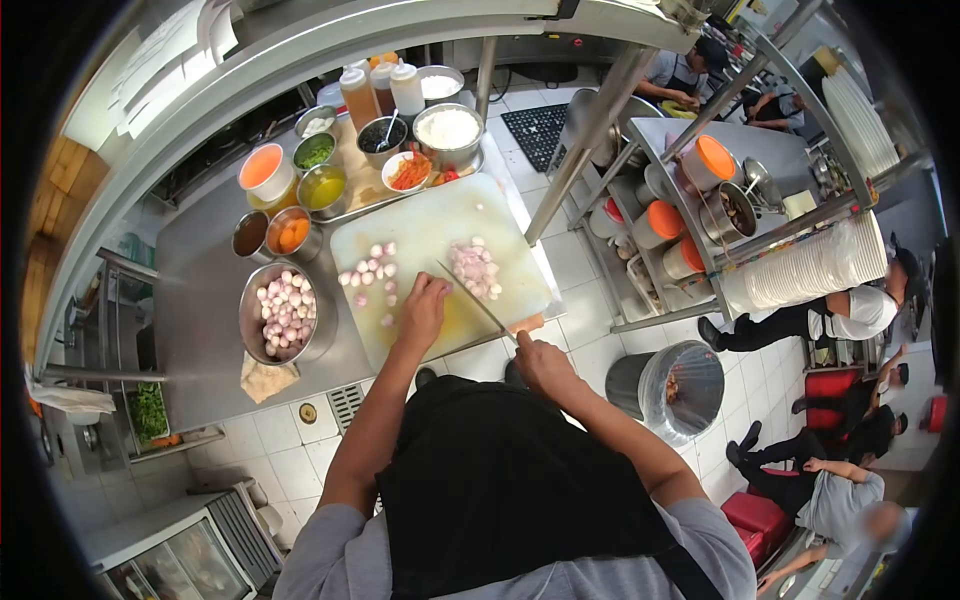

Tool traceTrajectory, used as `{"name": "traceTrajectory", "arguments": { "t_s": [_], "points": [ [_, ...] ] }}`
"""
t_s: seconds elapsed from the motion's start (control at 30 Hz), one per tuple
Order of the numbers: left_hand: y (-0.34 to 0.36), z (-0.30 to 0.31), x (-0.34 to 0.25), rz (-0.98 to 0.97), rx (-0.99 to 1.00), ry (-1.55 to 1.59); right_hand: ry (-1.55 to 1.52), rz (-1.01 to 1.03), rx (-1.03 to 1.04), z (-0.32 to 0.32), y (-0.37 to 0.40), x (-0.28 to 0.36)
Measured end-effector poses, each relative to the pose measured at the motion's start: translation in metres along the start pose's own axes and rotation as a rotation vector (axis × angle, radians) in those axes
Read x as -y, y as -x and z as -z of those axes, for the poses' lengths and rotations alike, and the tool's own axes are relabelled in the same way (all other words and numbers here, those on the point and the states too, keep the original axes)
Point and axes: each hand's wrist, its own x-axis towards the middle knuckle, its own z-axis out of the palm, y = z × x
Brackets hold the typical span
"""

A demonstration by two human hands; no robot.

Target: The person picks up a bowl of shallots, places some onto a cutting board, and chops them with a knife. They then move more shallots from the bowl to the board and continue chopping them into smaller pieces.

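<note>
My right hand [545, 362] grips the handle of a knife [474, 301], its blade slanting away to the left over a white cutting board [375, 335]. Beside the blade, the fingers of my left hand [424, 303] are bent together on the board; whatever they hold is hidden. Several whole peeled shallots [372, 266] lie on the board to the left of that hand. Beyond the knife, on the right, sits a pile of cut shallots [474, 268]. A metal bowl [326, 338] full of peeled shallots stands left of the board.
Containers crowd the board's far side, including squeeze bottles [408, 88], a bowl of white powder [448, 128] and a cup of yellow liquid [325, 188]. A folded cloth [268, 377] lies near the table edge. On the right are a lined bin [681, 385], shelving and several people.
</note>
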Motion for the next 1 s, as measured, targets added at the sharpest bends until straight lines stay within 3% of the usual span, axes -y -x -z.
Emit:
{"name": "traceTrajectory", "arguments": {
  "t_s": [0.57, 1.0],
  "points": [
    [-0.008, 0.0, -0.004, 0.017, 0.019, -0.043, 0.026, -0.01, 0.124, 0.031, 0.001, 0.019],
    [-0.002, 0.0, -0.002, 0.01, 0.031, -0.012, -0.008, -0.005, 0.147, 0.014, -0.008, 0.005]
  ]
}}
